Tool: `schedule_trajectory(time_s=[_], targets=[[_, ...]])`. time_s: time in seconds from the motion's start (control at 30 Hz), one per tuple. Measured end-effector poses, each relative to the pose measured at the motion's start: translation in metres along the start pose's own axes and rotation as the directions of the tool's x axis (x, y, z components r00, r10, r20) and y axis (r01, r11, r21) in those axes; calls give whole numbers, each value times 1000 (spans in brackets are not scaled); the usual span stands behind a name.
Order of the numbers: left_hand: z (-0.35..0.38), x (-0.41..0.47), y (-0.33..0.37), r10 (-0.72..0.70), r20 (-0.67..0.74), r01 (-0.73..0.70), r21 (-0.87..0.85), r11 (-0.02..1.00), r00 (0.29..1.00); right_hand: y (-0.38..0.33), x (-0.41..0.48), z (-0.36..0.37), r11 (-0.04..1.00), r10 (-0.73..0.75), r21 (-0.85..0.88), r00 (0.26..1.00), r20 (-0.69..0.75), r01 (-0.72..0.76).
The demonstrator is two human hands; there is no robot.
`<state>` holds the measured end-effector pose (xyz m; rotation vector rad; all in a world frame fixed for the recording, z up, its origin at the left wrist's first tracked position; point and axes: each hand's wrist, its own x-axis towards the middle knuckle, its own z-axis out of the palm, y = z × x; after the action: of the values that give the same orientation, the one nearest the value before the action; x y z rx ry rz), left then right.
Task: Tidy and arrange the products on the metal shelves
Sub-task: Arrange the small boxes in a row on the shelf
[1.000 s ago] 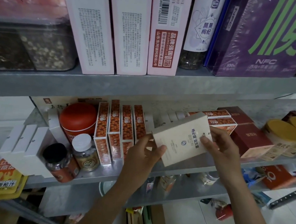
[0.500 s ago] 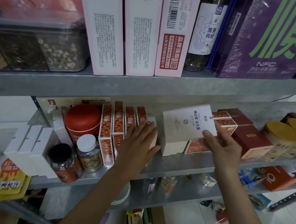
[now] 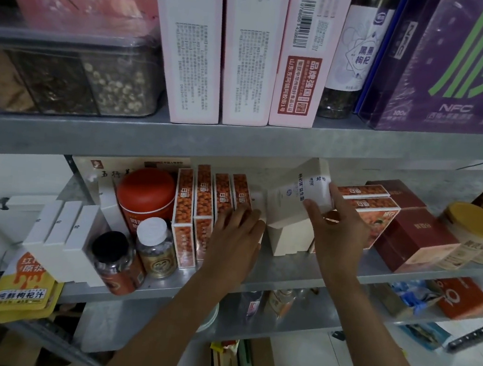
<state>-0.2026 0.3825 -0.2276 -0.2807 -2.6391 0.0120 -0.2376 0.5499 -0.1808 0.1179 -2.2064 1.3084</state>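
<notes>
The white box [image 3: 298,194] has tipped from the flatter pose of half a second ago to a steep tilt at centre frame, and its upper corner now sits close under the upper shelf [image 3: 238,143]. The left hand [image 3: 237,239] has stayed at the row of orange boxes [image 3: 203,196].

Right hand [image 3: 339,235] grips the right end of the white box, with its fingers curled over the printed face; the thumb is hidden. The box's lower edge rests on a cream box [image 3: 286,239] that stands on the middle shelf [image 3: 284,272].

Left hand is open, fingers straight and together. It is pressed flat against the right end of the orange row, just left of the cream box, and holds nothing.

Left of centre, a red canister [image 3: 145,193] stands beside the orange row. Right of centre, dark red boxes [image 3: 416,240] lie on the same shelf.
</notes>
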Motion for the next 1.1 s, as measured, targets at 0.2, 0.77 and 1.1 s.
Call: schedule_trajectory(time_s=[0.2,0.77,1.1], targets=[[1,1,0,-11,-2,11,-9,1000,1000,-1,-3,11,993,-99,-66,995,-8,99],[-1,2,1,-12,47,12,2,1000,999,26,-5,56,750,-159,-494,845,511,440],[2,-1,4,-7,65,2,76,997,998,71,-25,37,811,-296,-455,929,222,367]])
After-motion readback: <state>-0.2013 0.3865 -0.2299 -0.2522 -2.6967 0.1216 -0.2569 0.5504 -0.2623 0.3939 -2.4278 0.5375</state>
